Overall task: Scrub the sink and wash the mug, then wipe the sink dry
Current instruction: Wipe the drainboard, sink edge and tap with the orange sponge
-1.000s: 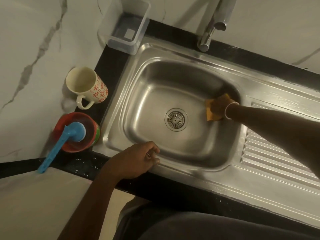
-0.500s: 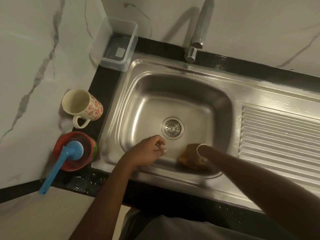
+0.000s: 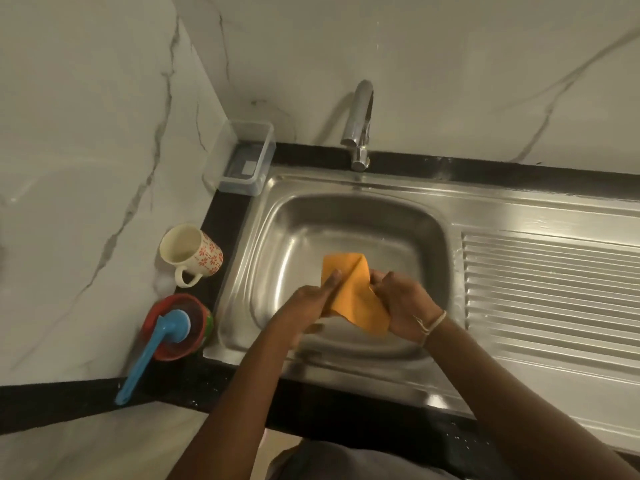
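Observation:
An orange cloth (image 3: 349, 289) is held above the steel sink basin (image 3: 346, 220). My left hand (image 3: 308, 306) holds the cloth's left edge, one finger lying along it. My right hand (image 3: 403, 303) grips the right side of the cloth, fingers curled into it. The drain is hidden under the cloth and hands. A cream mug (image 3: 190, 254) with red flowers stands upright on the dark counter left of the sink, its handle toward me.
A chrome tap (image 3: 360, 126) rises behind the basin. A clear plastic box (image 3: 242, 164) sits at the back left corner. A red bowl (image 3: 176, 327) with a blue-handled brush (image 3: 152, 355) stands below the mug. A ribbed drainboard (image 3: 554, 292) lies to the right.
My right hand lifted the cloth off the basin's near wall. My left hand came in and took hold of it. The cloth is now spread between both hands above the drain.

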Action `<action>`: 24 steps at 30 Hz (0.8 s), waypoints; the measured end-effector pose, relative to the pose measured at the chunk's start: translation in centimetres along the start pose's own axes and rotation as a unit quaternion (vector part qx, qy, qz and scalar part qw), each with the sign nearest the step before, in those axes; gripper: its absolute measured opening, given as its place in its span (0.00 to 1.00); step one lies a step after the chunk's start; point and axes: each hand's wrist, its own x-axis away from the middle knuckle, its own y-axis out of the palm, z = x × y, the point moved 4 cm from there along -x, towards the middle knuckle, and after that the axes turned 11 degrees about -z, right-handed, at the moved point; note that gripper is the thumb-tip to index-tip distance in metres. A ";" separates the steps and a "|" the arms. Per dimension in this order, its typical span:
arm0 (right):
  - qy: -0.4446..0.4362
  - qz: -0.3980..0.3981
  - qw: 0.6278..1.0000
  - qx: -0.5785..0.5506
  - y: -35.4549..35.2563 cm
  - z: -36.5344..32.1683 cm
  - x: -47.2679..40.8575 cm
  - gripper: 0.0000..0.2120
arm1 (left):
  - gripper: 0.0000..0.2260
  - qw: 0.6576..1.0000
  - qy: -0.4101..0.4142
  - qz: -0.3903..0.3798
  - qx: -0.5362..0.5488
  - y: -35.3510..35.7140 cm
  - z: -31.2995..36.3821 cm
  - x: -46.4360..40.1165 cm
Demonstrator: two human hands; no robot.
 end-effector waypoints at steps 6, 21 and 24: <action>-0.094 0.106 0.986 0.090 1.9 -0.9 2.6 0.34 | 0.19 0.976 0.111 -0.052 0.182 2.2 2.0 2.2; -0.120 0.063 0.982 0.128 2.3 -0.9 6.8 0.23 | 0.17 0.957 0.241 0.038 0.159 3.6 3.2 4.8; -0.142 0.098 0.983 0.056 1.6 -0.5 7.3 0.18 | 0.21 0.976 0.122 -0.027 0.178 5.1 0.1 3.7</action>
